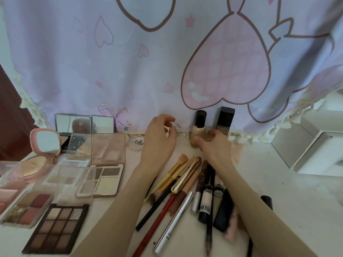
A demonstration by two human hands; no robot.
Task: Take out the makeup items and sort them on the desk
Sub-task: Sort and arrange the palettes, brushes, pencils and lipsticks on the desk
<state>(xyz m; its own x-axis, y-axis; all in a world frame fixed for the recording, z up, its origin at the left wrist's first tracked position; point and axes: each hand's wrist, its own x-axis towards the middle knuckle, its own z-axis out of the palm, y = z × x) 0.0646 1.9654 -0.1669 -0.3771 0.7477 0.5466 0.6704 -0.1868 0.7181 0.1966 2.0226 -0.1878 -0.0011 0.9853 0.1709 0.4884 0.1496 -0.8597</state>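
My left hand (159, 140) reaches to the back of the desk, its fingers curled round a small pale pink item (168, 129) that is mostly hidden. My right hand (216, 145) curls its fingers and thumb round the base of a beige foundation bottle with a black cap (198, 127), which stands upright against the curtain. A dark square bottle (225, 119) stands just to its right. Brushes, pencils and tubes (185, 182) lie in a loose row between my forearms. Open eyeshadow palettes (59, 225) and compacts (46, 143) fill the left side.
A lilac curtain with pink hearts (130, 71) hangs along the back of the desk (269, 182). A small round jar (138, 143) sits left of my left hand. Two mirrors (83, 123) lean at the back left. White boxes (306, 151) stand at the right.
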